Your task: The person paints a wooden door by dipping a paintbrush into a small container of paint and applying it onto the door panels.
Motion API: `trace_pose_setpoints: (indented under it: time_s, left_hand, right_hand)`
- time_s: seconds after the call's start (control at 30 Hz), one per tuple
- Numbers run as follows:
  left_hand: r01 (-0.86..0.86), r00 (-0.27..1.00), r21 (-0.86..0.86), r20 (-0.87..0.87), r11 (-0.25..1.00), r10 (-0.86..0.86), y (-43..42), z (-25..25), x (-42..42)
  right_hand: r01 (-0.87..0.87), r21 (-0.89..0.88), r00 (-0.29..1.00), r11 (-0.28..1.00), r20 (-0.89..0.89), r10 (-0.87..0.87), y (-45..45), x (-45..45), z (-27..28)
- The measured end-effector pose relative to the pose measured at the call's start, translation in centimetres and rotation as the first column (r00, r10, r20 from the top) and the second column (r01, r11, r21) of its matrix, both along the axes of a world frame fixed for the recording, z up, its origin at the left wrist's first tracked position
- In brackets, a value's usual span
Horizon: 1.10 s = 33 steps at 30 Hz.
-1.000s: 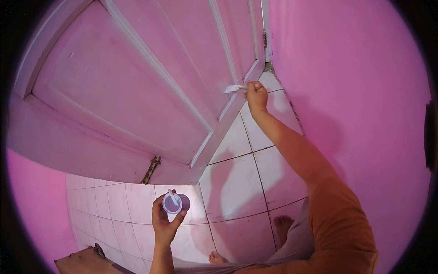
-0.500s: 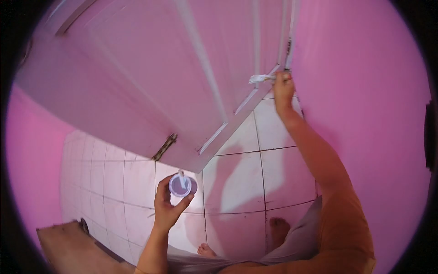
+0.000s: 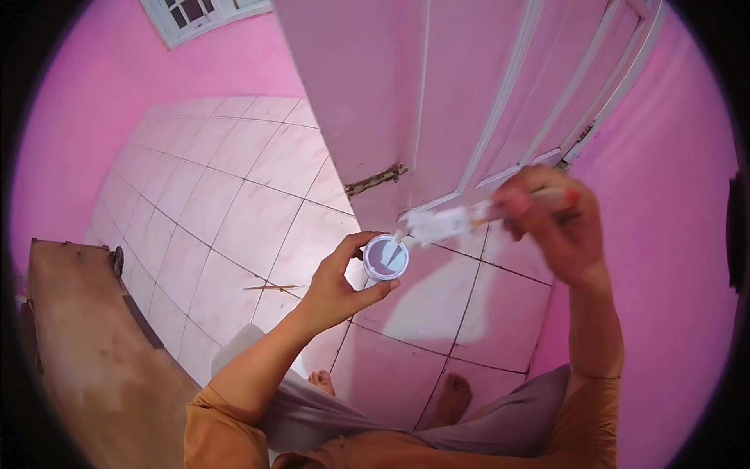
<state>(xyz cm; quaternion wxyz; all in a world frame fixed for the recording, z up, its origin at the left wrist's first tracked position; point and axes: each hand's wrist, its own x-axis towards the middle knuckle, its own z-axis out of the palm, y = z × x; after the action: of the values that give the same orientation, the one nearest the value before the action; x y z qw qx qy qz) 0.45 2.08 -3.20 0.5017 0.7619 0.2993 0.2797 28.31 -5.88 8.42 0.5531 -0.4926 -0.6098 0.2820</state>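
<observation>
My left hand [image 3: 341,280] is wrapped round a small paint can [image 3: 386,258] with pale paint inside and a whitish streak down to its rim. A paintbrush [image 3: 453,223] with white-coated bristles is gripped in my right hand [image 3: 553,223], blurred by motion. The bristles point left, just to the right of the can and slightly above its rim; whether they touch it I cannot tell. Behind both hands stands a pink panelled door [image 3: 469,94] with white strips along its mouldings. A metal bolt [image 3: 376,180] sits near its lower corner.
A brown wooden piece of furniture [image 3: 94,352] stands at the lower left. Thin sticks [image 3: 273,288] lie on the white tiled floor [image 3: 226,211]. A pink wall [image 3: 664,273] rises close on the right. A white-framed window [image 3: 195,17] is at upper left.
My right hand has drawn the brush back from the door's lower edge towards the can. My left hand has raised the can. The view has turned left.
</observation>
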Motion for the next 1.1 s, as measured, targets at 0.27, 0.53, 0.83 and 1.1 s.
trace_pose_setpoints:
  time_s: [0.27,0.53,0.83,1.1]
  left_hand:
    - [0.012,0.999,0.014,-0.030,1.000,-0.011,0.1,0.1,-0.5]
    - [0.031,0.999,0.057,-0.021,0.998,-0.029,-0.1,0.1,-0.6]
    - [0.036,0.999,0.022,-0.032,0.999,-0.035,-0.1,0.2,-0.5]
    - [0.040,0.999,-0.010,0.021,0.999,-0.040,0.5,-0.1,-0.2]
  right_hand:
    - [-0.117,-0.189,0.966,0.975,0.208,0.156,1.1,-5.2,-0.5]
    - [-0.163,-0.333,0.913,0.929,0.307,0.270,2.3,-6.2,-1.9]
    - [-0.200,-0.310,0.938,0.929,0.212,0.273,2.6,-5.4,-3.1]
    - [-0.105,-0.447,0.968,0.888,-0.252,-0.013,3.3,-2.5,-4.2]
